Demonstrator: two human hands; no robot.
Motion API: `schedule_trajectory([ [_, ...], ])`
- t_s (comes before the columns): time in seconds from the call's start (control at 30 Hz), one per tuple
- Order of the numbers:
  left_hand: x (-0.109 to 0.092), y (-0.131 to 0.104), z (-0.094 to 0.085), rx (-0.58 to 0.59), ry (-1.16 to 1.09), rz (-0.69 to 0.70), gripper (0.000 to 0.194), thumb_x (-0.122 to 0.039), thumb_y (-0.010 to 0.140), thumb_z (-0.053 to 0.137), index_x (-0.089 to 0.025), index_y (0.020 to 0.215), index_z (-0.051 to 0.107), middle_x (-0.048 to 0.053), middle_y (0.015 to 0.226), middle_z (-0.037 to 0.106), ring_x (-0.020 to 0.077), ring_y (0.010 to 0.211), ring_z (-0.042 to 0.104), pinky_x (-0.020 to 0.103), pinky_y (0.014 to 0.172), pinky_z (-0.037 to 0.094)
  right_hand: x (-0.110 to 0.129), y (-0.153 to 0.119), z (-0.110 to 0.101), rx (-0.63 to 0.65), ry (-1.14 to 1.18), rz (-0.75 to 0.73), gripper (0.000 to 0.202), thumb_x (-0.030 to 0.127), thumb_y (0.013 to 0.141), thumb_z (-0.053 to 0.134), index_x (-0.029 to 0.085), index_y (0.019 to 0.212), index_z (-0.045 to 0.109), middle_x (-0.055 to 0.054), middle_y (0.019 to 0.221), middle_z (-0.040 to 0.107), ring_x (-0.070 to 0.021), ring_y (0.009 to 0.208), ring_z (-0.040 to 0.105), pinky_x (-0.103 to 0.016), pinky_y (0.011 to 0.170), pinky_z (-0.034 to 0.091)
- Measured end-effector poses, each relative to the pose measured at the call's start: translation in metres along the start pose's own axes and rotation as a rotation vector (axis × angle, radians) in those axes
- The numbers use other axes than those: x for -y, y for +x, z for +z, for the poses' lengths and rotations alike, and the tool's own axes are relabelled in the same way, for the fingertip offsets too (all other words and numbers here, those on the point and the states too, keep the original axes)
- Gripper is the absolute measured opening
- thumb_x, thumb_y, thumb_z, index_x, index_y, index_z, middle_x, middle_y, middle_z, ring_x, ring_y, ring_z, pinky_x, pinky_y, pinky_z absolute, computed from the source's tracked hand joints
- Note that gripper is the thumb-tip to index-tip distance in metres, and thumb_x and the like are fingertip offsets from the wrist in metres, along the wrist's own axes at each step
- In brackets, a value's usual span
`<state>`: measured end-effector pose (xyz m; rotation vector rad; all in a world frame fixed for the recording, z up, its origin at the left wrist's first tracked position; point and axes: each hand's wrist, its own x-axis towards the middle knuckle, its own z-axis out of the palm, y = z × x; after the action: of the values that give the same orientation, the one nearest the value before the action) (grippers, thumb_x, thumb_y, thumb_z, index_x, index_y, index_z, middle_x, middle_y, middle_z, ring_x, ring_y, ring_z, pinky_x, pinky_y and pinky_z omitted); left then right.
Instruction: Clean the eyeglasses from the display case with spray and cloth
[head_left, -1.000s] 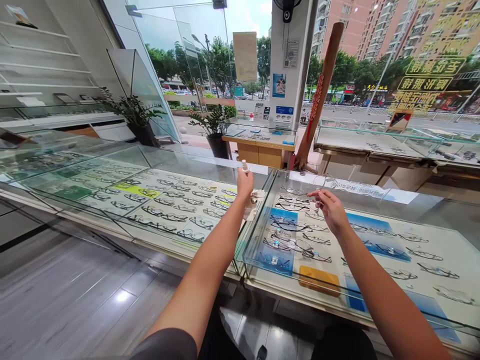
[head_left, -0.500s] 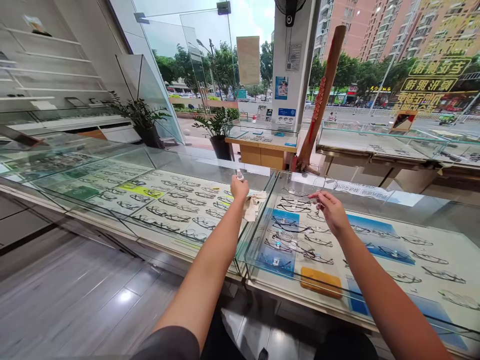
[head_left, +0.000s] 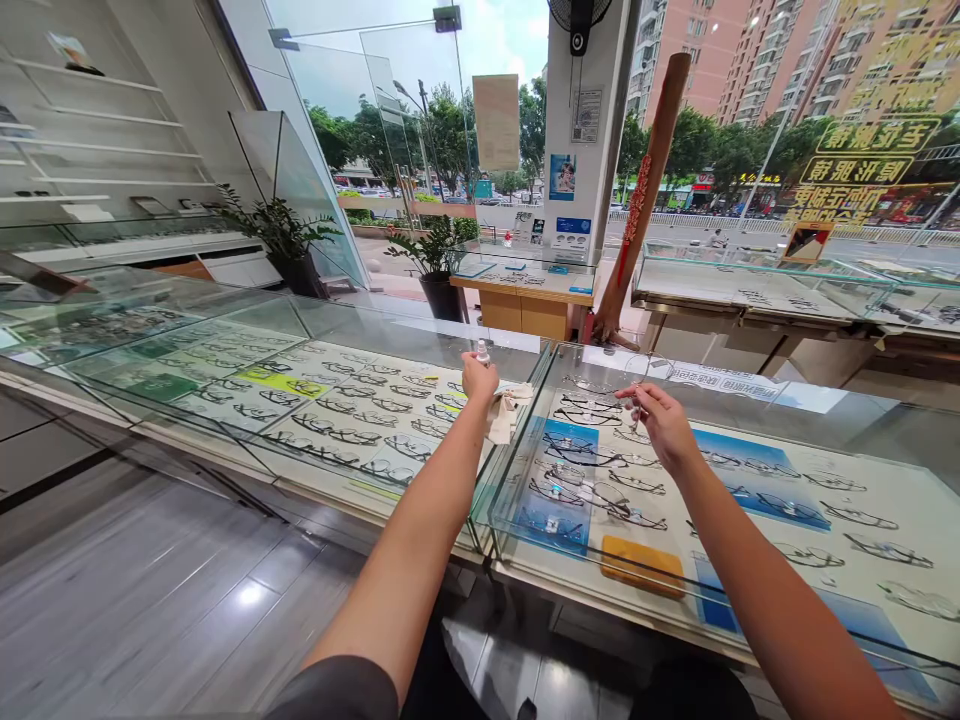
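My left hand (head_left: 478,378) is closed around a small white spray bottle (head_left: 483,352), its nozzle end sticking up above the fingers. A pale cloth (head_left: 508,412) lies on the glass just right of that hand, near the seam between two display cases. Over the right case, my right hand (head_left: 660,415) pinches a thin-framed pair of eyeglasses (head_left: 594,386) between thumb and fingers. The lenses are hard to pick out against the frames shown under the glass.
Rows of eyeglasses fill the left display case (head_left: 360,345) and the right display case (head_left: 757,400). An orange case (head_left: 643,566) sits at the right one's front. Beyond stand potted plants (head_left: 439,250), a wooden post (head_left: 651,190) and a small display table (head_left: 525,285).
Both hands stay almost in place. The spray bottle in my left hand has shifted very slightly.
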<state>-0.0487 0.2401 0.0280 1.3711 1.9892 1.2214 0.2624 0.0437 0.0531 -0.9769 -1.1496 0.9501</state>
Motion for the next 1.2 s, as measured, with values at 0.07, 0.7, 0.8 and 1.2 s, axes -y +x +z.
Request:
schedule_trajectory([
  [0.07,-0.011,-0.010,-0.005,-0.090,-0.013,0.038,0.071,-0.027,0.090,0.075,-0.020,0.147,0.032,0.026,0.148,0.060,0.0355,0.147,0.054,0.048,0.113,0.045,0.000,0.000,0.000,-0.004,-0.013,-0.009,0.024,0.051,0.091,0.073,0.027,0.092,0.078,-0.006,0.109,0.078,-0.0201,0.085,0.057,-0.034,0.072,0.043],
  [0.7,-0.026,-0.033,-0.004,0.413,0.595,0.345,0.027,-0.020,0.070,0.087,-0.022,0.090,0.069,0.019,0.105,0.079,0.0388,0.109,0.074,0.046,0.092,0.056,0.003,-0.003,0.001,0.030,-0.103,-0.071,0.024,0.051,0.097,0.069,0.029,0.096,0.079,-0.005,0.113,0.078,-0.0223,0.091,0.059,-0.037,0.080,0.047],
  [0.8,-0.020,-0.025,0.000,0.406,0.618,0.313,0.027,-0.026,0.074,0.086,-0.023,0.095,0.070,0.021,0.110,0.079,0.0388,0.113,0.074,0.045,0.089,0.056,0.004,-0.003,0.001,0.025,-0.090,-0.067,0.022,0.049,0.097,0.069,0.029,0.096,0.079,-0.005,0.112,0.078,-0.0223,0.091,0.058,-0.036,0.079,0.047],
  [1.2,-0.013,-0.019,0.004,0.402,0.551,0.325,0.021,-0.021,0.076,0.080,-0.024,0.092,0.067,0.019,0.110,0.078,0.0372,0.112,0.074,0.045,0.093,0.055,0.003,-0.002,0.001,0.033,-0.095,-0.069,0.023,0.050,0.097,0.069,0.028,0.096,0.077,-0.006,0.115,0.078,-0.0224,0.092,0.059,-0.037,0.080,0.048],
])
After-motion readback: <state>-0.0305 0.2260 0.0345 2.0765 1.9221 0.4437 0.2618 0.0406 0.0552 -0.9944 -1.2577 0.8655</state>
